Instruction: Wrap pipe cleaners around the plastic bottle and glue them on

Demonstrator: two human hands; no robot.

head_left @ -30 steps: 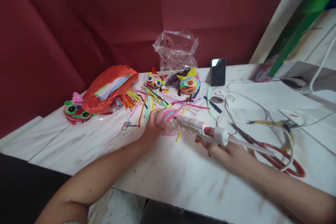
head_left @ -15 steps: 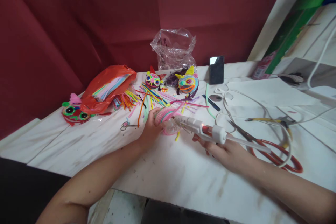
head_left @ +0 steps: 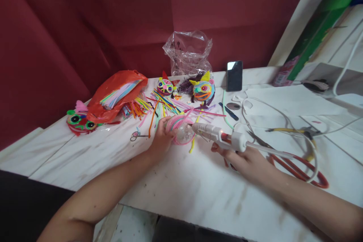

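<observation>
We cannot read the dark marks [head_left: 179, 45] on the far clear bag [head_left: 193, 62]. In the middle, our left hand [head_left: 163, 135] grasps the pink-striped ball [head_left: 176, 121]; our right hand [head_left: 246, 162], from near right, grips the white glue gun [head_left: 208, 131].

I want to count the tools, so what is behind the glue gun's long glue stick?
Behind the glue stick, red-handled scissors are partly visible. What the glue stick, glue gun and right hand cover cannot be seen.

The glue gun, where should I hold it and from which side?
Hold the glue gun below its body, coming from the right, like the right hand. Its nozzle points left, toward the pink ball, and may be hot: a light glows.
</observation>
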